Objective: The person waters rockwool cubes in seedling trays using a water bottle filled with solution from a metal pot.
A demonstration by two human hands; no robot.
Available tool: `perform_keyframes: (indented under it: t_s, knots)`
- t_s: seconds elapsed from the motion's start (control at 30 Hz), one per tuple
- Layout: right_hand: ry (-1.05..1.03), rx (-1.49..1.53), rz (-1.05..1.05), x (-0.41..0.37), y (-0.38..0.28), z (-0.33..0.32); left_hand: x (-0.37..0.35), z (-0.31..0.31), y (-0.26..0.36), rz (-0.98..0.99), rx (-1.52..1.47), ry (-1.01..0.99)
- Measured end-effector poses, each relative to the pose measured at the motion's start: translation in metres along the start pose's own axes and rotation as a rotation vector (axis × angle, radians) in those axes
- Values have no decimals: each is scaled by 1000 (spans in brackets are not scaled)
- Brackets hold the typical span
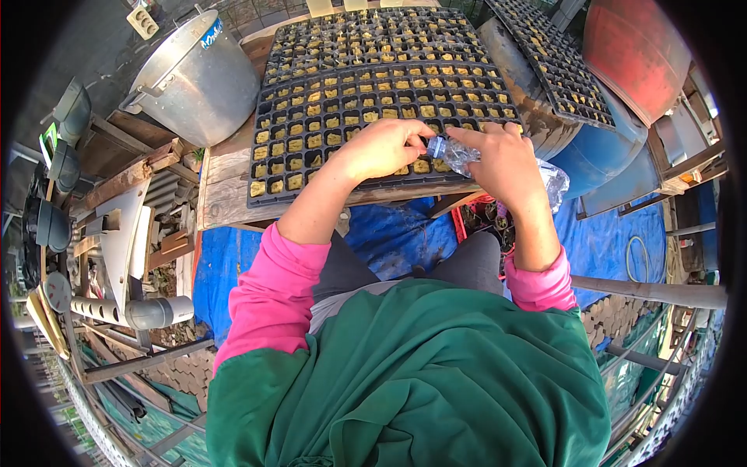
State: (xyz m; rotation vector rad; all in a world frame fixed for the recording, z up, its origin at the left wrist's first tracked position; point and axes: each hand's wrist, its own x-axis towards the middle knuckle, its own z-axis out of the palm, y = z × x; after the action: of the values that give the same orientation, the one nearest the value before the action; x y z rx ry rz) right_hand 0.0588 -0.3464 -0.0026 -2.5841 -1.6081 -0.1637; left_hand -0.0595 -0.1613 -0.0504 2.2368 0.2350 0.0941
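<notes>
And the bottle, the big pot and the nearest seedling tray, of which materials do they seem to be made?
Bottle: thin clear plastic, glossy, see-through and crinkled. Pot: silvery metal, softly shiny, perhaps aluminium. Tray: probably black plastic, judging by its thin, uniform moulded cells.

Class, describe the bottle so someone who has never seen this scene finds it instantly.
Find the wooden table bearing black trays. At its near edge, the right hand holds the bottle, neck toward the left hand. Unlike the dark trays, it is clear and crinkled.
</notes>
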Motion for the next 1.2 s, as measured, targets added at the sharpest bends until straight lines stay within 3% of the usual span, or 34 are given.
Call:
perform_keyframes:
  t_s: [0.87, 0.97, 1.07, 1.2]
  knots:
    - [18, -41, 70, -10, 19, -2, 17, 10, 15, -21, -46, -47]
    - [26, -34, 71, -11, 19, -2, 20, 14, 9, 58, -12, -23]
    - [42, -36, 64, -12, 22, -1, 21, 14, 13, -21, -21, -58]
    - [-13, -21, 116, -13, 23, -6, 23, 17, 10, 61, 0, -19]
